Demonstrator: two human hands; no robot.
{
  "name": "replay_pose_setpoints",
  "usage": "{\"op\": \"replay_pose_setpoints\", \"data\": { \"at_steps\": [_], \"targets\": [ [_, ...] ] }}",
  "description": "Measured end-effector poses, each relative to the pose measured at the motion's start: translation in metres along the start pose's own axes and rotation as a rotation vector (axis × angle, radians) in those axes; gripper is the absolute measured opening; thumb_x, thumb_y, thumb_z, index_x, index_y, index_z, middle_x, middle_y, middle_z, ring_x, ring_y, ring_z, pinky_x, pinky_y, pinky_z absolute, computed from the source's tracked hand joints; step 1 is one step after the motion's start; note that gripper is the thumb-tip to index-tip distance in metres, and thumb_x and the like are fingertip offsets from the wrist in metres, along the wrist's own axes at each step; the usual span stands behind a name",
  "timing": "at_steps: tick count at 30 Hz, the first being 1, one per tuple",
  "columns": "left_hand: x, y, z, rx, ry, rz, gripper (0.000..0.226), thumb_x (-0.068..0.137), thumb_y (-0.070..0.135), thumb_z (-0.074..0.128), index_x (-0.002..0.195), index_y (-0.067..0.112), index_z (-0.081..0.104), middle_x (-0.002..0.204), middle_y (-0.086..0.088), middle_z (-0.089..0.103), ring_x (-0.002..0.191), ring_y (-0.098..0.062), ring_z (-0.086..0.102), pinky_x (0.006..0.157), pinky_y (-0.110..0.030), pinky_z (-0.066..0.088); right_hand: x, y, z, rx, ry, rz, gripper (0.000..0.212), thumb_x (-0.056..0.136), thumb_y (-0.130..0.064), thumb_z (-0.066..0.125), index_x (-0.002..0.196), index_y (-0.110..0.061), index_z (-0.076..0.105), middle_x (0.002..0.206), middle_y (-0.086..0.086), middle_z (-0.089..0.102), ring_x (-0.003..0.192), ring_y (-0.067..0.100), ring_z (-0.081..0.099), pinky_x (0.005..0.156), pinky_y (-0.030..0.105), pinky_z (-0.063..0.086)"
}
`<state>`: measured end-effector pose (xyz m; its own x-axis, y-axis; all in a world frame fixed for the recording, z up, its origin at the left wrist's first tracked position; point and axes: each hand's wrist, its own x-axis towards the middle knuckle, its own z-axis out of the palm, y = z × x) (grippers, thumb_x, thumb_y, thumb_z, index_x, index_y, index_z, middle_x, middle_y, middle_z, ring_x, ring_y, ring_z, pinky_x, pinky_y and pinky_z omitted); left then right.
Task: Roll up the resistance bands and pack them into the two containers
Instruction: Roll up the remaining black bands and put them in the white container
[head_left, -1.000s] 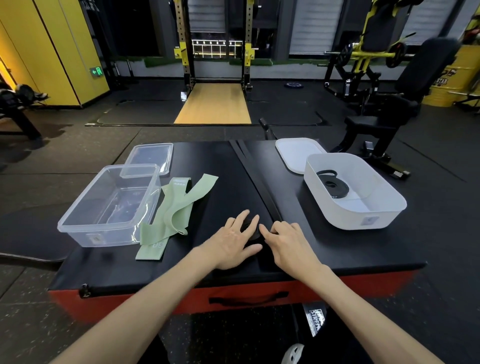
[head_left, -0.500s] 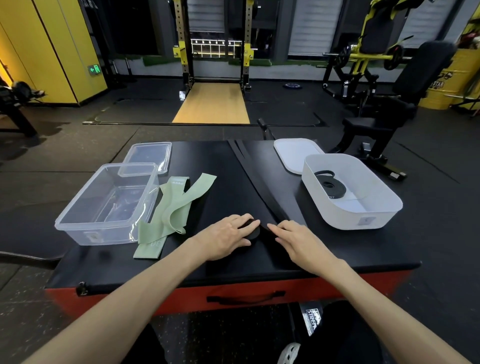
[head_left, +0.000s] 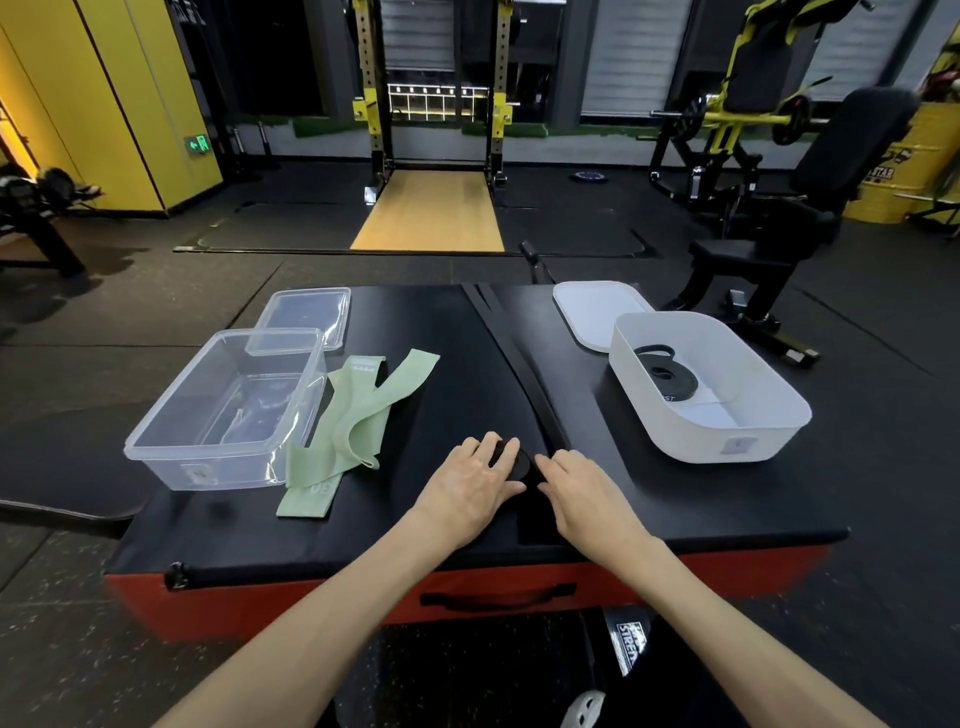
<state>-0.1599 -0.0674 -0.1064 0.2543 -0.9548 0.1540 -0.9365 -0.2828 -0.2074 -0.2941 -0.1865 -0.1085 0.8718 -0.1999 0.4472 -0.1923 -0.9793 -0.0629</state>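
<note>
A long black resistance band (head_left: 511, 348) lies stretched down the middle of the black padded box (head_left: 649, 483). Its near end is wound into a small black roll (head_left: 515, 464). My left hand (head_left: 470, 488) grips that roll from the left, and my right hand (head_left: 584, 491) presses on it from the right. A pale green band (head_left: 358, 423) lies loose beside the clear container (head_left: 223, 410) at the left. The white container (head_left: 727, 431) at the right holds one rolled black band (head_left: 665, 376).
A clear lid (head_left: 304, 317) lies behind the clear container, and a white lid (head_left: 597, 309) behind the white one. The box has a red side with a black handle (head_left: 496, 597). Gym machines and a squat rack stand on the floor beyond.
Both hands have shifted slightly away from me along the band, and the black roll between them looks a little larger.
</note>
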Motion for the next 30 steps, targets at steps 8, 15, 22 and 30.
{"op": "replay_pose_setpoints", "data": {
  "at_steps": [8,15,22,30],
  "targets": [
    [-0.002,0.008,-0.003,-0.088,-0.086,-0.104,0.066,0.100,0.050,0.019,0.151,0.009,0.008,0.148,-0.015,0.025,0.120,-0.031,0.037,0.105,-0.036,0.030,0.001,-0.007,0.007,0.011,0.040,0.047,0.054,0.064,0.005,0.077,0.115,-0.008,0.067,0.073,0.003,0.053,0.063,0.021,0.052,0.055,0.028,0.036],
    [0.013,-0.035,-0.031,-0.256,-0.239,0.277,0.073,0.098,0.046,0.042,0.153,0.011,0.009,0.160,-0.008,0.006,0.142,-0.024,0.018,0.116,-0.031,0.017,-0.002,0.000,0.005,0.034,0.024,0.017,0.058,0.066,0.004,0.073,0.120,-0.014,0.064,0.078,-0.004,0.051,0.069,0.017,0.053,0.072,0.029,0.035],
    [0.009,-0.035,-0.017,-0.269,-0.115,0.280,0.067,0.098,0.042,0.043,0.151,0.011,0.017,0.152,-0.002,0.024,0.124,-0.021,0.036,0.110,-0.031,0.029,-0.010,0.021,-0.005,0.213,-0.085,0.015,0.043,0.085,-0.002,0.055,0.128,-0.007,0.051,0.109,0.006,0.061,0.097,0.025,0.055,0.091,0.031,0.040],
    [0.004,-0.026,-0.019,-0.139,-0.072,0.226,0.067,0.100,0.045,0.035,0.151,0.007,0.013,0.149,-0.007,0.024,0.123,-0.024,0.036,0.110,-0.029,0.026,-0.003,0.033,-0.007,-0.001,-0.094,-0.024,0.020,0.083,-0.019,0.066,0.102,-0.017,0.060,0.109,-0.005,0.060,0.105,0.017,0.057,0.098,0.038,0.040]
  ]
}}
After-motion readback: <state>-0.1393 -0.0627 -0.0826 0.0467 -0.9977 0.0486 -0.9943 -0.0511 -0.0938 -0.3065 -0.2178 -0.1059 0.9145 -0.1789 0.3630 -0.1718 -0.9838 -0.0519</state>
